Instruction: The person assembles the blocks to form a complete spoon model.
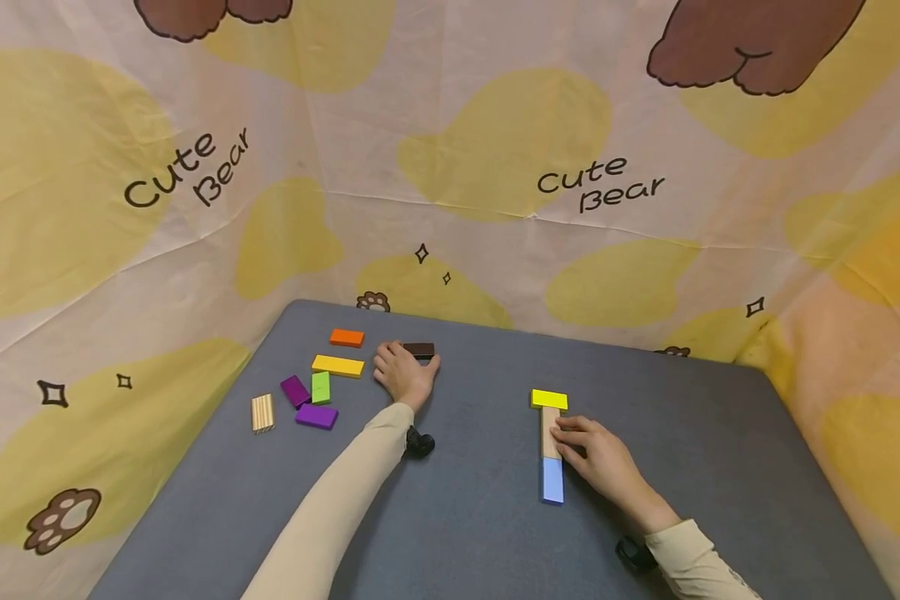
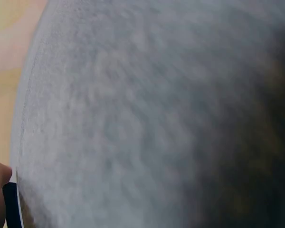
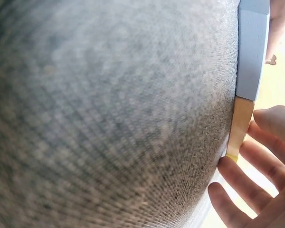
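In the head view my left hand (image 1: 407, 375) spans a black block (image 1: 419, 350) near the table's back edge, fingers at one end and thumb at the other. The left wrist view shows only part of that hand beside the dark block (image 2: 12, 204). My right hand (image 1: 603, 462) rests its fingertips against the right side of a plain wooden block (image 1: 550, 433). This block lies in line between a yellow block (image 1: 549, 399), set crosswise at its far end, and a light blue block (image 1: 552, 481) at its near end.
Left of my left hand lie an orange block (image 1: 347, 337), an amber block (image 1: 338, 366), a green block (image 1: 321, 387) and two purple blocks (image 1: 317, 416). Farther left is a group of natural wood pieces (image 1: 263, 413). A printed cloth (image 1: 480, 275) hangs behind the grey table (image 1: 480, 517).
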`<state>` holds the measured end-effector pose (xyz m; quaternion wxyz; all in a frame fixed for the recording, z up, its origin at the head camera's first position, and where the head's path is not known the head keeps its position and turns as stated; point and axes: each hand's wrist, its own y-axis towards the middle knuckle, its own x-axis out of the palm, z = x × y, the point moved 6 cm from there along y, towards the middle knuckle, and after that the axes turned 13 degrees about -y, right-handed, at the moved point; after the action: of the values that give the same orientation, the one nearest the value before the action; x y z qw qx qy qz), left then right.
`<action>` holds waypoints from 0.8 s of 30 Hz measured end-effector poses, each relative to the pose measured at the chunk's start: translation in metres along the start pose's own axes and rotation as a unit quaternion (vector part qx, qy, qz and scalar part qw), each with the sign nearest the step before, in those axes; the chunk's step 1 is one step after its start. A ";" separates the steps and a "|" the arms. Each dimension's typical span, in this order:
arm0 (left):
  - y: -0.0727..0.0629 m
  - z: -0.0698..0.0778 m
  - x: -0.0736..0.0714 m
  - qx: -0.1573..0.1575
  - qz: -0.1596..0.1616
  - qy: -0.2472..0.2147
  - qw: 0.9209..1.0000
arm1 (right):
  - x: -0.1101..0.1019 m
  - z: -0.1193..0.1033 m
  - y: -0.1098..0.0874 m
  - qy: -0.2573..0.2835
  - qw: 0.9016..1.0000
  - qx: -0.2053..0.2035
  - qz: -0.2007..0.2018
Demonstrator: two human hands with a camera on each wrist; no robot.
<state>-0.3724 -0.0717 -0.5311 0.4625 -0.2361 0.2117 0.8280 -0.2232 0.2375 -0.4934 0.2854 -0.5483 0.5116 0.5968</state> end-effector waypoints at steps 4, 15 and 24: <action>0.001 -0.003 -0.004 0.006 -0.005 0.009 1.000 | 0.000 0.000 0.000 0.000 1.000 -0.002 0.002; 0.004 0.000 0.000 0.004 -0.012 0.058 0.998 | 0.003 0.000 -0.001 0.000 1.000 0.003 0.000; 0.003 0.006 0.000 -0.011 -0.003 0.064 0.998 | 0.002 0.000 0.000 -0.006 1.000 -0.009 0.013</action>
<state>-0.3760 -0.0702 -0.5261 0.4479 -0.2945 0.2315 0.8118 -0.2233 0.2376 -0.4951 0.2758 -0.5404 0.5118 0.6082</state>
